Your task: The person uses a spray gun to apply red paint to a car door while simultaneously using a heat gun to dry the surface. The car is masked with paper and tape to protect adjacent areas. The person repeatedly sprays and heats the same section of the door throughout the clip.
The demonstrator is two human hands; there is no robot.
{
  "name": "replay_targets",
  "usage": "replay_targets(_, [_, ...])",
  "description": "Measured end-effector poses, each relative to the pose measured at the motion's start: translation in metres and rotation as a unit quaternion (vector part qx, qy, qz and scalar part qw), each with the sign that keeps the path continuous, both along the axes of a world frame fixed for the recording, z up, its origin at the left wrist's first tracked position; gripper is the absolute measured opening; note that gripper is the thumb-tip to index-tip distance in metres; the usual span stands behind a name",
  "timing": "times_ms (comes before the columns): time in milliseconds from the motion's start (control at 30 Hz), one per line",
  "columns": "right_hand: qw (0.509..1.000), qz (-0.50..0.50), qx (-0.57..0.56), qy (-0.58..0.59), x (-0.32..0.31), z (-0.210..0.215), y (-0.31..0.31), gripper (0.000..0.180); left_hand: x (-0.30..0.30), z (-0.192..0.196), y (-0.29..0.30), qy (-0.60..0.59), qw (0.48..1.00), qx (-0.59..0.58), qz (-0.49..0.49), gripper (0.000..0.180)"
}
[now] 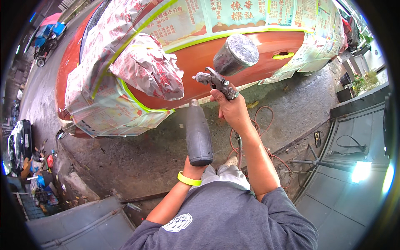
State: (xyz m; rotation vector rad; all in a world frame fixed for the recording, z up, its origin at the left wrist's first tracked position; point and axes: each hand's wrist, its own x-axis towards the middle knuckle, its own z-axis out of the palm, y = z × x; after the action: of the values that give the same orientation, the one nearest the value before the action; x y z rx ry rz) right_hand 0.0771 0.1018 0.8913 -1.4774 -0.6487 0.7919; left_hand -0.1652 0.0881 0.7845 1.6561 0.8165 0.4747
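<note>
My right hand [233, 109] is closed round the grip of a metal spray gun [220, 82], whose grey-stained cup [238, 53] sits on top. The gun's nozzle points left, over the orange door panel [275, 46] of a car; the gap to it I cannot tell. A dark grey, bottle-shaped tool [199, 135] with a narrow tip stands out from my left hand [194, 169], its tip toward the car. The left fingers are mostly hidden beneath it. A yellow-green band [189, 179] circles my left wrist. Crumpled printed paper covers the side mirror [150, 68].
Printed paper sheets [241, 16] edged with yellow-green tape mask the car around the panel. A reddish hose [270, 118] coils on the ground to the right of my legs. A lit lamp [361, 171] and dark stand [312, 162] are at right; a motorcycle [46, 46] is far left.
</note>
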Motion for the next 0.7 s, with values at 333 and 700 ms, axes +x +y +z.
replay_targets(333, [0.991,-0.130,0.010,-0.032,0.041,-0.008,-0.037,0.036,0.025,-0.008,0.001,-0.027,0.993,0.096,-0.057,0.040])
replay_targets(700, [0.960,-0.253,-0.060,-0.106,0.036,-0.027,-0.125,0.034,0.058,-0.018,0.016,-0.033,0.979,0.164,-0.113,0.041])
